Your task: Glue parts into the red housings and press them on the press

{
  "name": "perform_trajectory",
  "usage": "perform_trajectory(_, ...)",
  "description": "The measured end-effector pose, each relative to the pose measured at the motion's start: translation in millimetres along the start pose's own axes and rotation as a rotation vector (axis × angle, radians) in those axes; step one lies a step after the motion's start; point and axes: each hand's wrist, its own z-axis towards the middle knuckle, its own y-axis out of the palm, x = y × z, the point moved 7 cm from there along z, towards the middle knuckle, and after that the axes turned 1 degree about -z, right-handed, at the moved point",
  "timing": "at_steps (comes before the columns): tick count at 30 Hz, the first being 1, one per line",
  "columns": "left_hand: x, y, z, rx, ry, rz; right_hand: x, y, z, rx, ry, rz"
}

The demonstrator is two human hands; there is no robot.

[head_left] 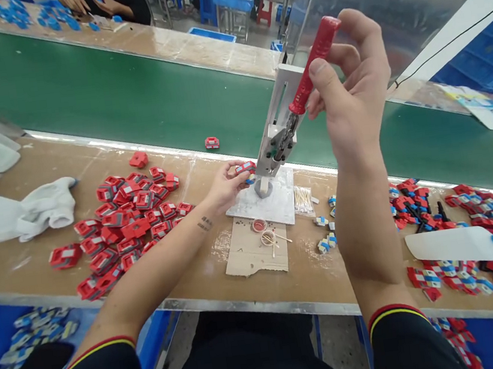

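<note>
My left hand point(224, 187) and right hand point(354, 104) were bare, with no gloves or rings. Above each forearm I wore short black sleeves, the cuffs trimmed with a thin red band and a yellow one beside it. A small dark tattoo, like two short bars, sat on my forearm just behind the left wrist. Dark trousers covered my lap.

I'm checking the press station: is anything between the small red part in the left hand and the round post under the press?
Nothing visible. The left hand holds the red part just left of the round post, above the white base plate. The right hand grips the red lever handle above.
</note>
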Motion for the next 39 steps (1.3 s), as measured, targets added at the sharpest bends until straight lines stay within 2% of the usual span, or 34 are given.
perform_trajectory(6, 5, 10.7, 4, -0.055, 0.156, 0.204, -27, 2, -10, 0.031, 0.005, -0.003)
perform_trajectory(10, 2, 21.3, 5, -0.084, 0.219, 0.276, -33, 2, -17, 0.058, 0.012, 0.005)
perform_trajectory(19, -10, 38.7, 10, -0.083, 0.256, 0.290, -50, 14, -60, 0.045, -0.046, -0.030)
perform_trajectory(22, -10, 40.3, 8, -0.084, 0.251, 0.287, -58, 18, -75, 0.043, -0.146, -0.043)
perform_trajectory(25, -8, 44.0, 5, -0.090, 0.256, 0.279, -58, 23, -92, -0.007, -0.236, -0.045)
perform_trajectory(28, -5, 48.3, 3, -0.094, 0.264, 0.270, -53, 26, -107, -0.065, -0.254, -0.078)
perform_trajectory(31, -5, 49.5, 2, -0.090, 0.269, 0.270, -51, 24, -117, -0.075, -0.281, -0.124)
perform_trajectory(36, -6, 47.5, 2, -0.092, 0.271, 0.286, -48, 21, -124, -0.078, -0.233, -0.151)
perform_trajectory(39, -8, 47.9, 3, -0.094, 0.274, 0.297, -49, 20, -128, -0.082, -0.269, -0.155)
